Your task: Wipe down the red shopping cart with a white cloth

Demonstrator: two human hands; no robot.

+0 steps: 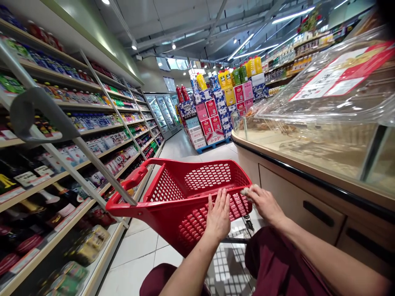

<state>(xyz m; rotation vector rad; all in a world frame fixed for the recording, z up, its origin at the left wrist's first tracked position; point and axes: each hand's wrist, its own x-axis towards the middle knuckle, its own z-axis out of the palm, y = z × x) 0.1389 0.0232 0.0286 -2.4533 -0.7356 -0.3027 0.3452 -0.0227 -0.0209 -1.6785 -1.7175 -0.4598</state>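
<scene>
A red plastic shopping cart (pixel 191 197) with perforated sides stands in front of me, its handle end to the left. My left hand (pixel 219 216) lies flat against the near side of its basket, fingers stretched out and close to the top rim. At the basket's right-hand corner, my right hand (pixel 266 203) has its fingers closed on a small crumpled pale cloth (pixel 248 190), which touches the rim. Most of the cloth is hidden by the fingers. The part of the basket floor that I can see holds nothing I can make out.
Shelves of bottled drinks (pixel 92 119) line the left side, with a grey metal rail (pixel 92 168) before them. A counter (pixel 296 164) with clear plastic covers stands close on the right. Stacked drink cartons (pixel 211 119) and glass-door fridges (pixel 163 111) are ahead.
</scene>
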